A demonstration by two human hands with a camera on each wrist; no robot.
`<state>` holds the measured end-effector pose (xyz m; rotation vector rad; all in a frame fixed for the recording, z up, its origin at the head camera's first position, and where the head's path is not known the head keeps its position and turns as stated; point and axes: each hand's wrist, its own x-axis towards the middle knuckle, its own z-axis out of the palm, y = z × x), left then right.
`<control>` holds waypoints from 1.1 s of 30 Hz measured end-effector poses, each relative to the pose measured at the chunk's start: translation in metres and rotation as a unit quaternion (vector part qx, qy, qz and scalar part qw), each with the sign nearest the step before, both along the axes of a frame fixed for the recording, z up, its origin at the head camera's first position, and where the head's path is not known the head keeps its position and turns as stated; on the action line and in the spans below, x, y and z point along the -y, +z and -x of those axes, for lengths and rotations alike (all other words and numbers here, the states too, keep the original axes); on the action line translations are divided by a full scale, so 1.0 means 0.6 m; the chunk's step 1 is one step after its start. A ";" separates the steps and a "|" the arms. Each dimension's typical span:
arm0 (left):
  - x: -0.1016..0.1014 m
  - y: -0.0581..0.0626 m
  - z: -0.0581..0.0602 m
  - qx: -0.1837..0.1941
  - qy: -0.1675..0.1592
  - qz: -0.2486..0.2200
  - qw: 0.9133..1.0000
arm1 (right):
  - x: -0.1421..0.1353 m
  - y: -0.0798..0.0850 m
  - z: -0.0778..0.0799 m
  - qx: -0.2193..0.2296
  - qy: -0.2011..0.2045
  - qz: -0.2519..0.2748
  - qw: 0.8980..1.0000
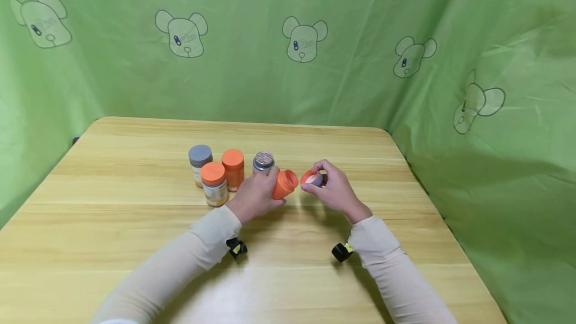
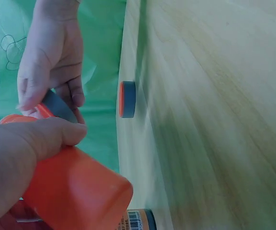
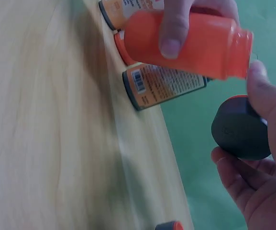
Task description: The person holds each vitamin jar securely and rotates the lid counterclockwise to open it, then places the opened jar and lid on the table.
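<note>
My left hand [image 1: 256,195] grips an orange plastic jar [image 1: 282,185] round its body. The jar is uncapped and tilted, its mouth turned right toward the other hand. Between thumb and fingers, my right hand [image 1: 336,190] holds a screw lid [image 3: 240,128], grey on top with an orange edge and a white inner face. Lid and jar mouth are a short way apart. Just behind the left hand stands a jar with a silvery seal [image 1: 263,160] on top, partly hidden; the right wrist view shows a label with a barcode on a jar [image 3: 164,86] there.
Left of the hands stand a grey-lidded jar [image 1: 200,156], an orange-lidded jar with a label [image 1: 214,184] and an all-orange jar [image 1: 233,169]. Another grey and orange lid [image 2: 127,99] lies on the wooden table [image 1: 135,244]. Green curtains [image 1: 252,84] surround the table.
</note>
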<state>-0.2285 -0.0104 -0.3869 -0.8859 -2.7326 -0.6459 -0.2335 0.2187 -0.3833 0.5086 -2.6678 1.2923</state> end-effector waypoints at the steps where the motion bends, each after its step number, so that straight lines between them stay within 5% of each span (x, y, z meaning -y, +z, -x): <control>1: 0.001 0.000 0.000 0.006 0.001 -0.001 1.000 | -0.003 -0.002 0.000 0.002 -0.006 0.001 1.000; 15: 0.011 -0.006 -0.001 0.021 0.019 -0.006 1.000 | -0.040 -0.020 0.009 -0.061 -0.053 -0.060 0.995; 33: 0.027 -0.010 -0.004 0.024 0.032 -0.012 0.999 | -0.086 -0.043 0.028 0.014 -0.095 -0.071 0.993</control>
